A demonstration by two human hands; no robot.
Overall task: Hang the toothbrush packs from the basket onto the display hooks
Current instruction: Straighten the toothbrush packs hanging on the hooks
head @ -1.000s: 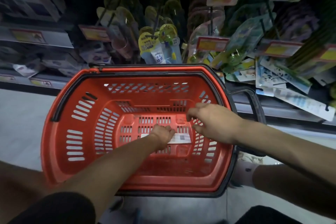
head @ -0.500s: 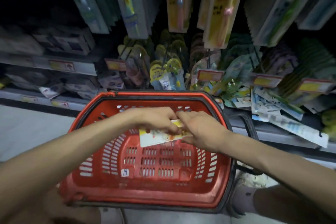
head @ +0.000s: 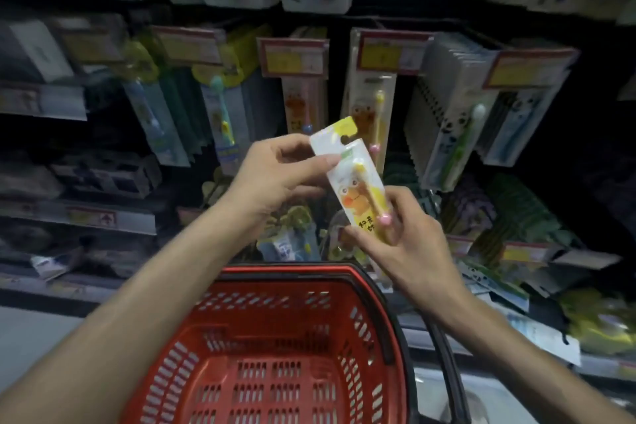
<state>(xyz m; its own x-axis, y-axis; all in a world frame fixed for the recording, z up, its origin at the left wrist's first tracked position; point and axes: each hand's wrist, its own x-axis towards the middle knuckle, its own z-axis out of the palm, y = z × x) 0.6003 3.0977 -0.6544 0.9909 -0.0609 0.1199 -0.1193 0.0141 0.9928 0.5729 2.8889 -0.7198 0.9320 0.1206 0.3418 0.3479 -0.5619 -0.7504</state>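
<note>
A white and yellow toothbrush pack (head: 354, 179) with a cartoon duck print is held up in front of the display, tilted, its hang hole at the top. My left hand (head: 275, 175) pinches its upper end between thumb and fingers. My right hand (head: 402, 244) grips its lower end. Just behind the pack hang matching duck packs (head: 370, 113) on display hooks under red and yellow price tags (head: 389, 50). The red basket (head: 275, 348) sits below my arms; no packs show in the visible part of it.
Rows of other toothbrush packs hang left and right, such as blue ones (head: 223, 120) and panda ones (head: 457, 120). Lower hooks hold green and yellow goods (head: 499, 217). A shelf of boxes (head: 103, 175) lies at the left. The basket's black handle (head: 447, 361) hangs at its right side.
Both hands lifted the pack out of the basket and raised it to the hanging duck packs. The view tilted up, so the basket now sits lower in frame.
</note>
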